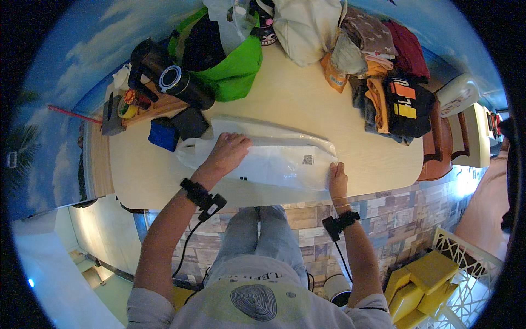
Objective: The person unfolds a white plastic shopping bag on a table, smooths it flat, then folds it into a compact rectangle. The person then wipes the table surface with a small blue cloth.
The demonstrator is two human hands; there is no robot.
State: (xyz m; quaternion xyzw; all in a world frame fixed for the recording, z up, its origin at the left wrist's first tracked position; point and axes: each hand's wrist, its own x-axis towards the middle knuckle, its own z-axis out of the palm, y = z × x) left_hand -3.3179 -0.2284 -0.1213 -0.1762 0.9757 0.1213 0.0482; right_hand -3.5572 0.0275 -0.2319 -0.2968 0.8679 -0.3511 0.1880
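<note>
A white translucent plastic bag (279,160) lies flat along the near side of the pale wooden table (296,94), its top edge folded and wrinkled. It bears a small printed code towards the right end. My left hand (228,152) rests on the bag's left part, its fingers curled around the plastic. At the opposite end, my right hand (338,179) pinches the bag's right edge between thumb and fingers. Just beyond the bag's left end sit a blue folded item (163,134) and a dark grey folded item (190,122). What the bag holds cannot be made out.
Folded clothes (404,109) are stacked at the right, near a brown chair (437,152). A green bag (236,68), a black cylindrical container (187,86) and a black jug (146,63) stand back left. A white fabric bag (306,31) sits at the back.
</note>
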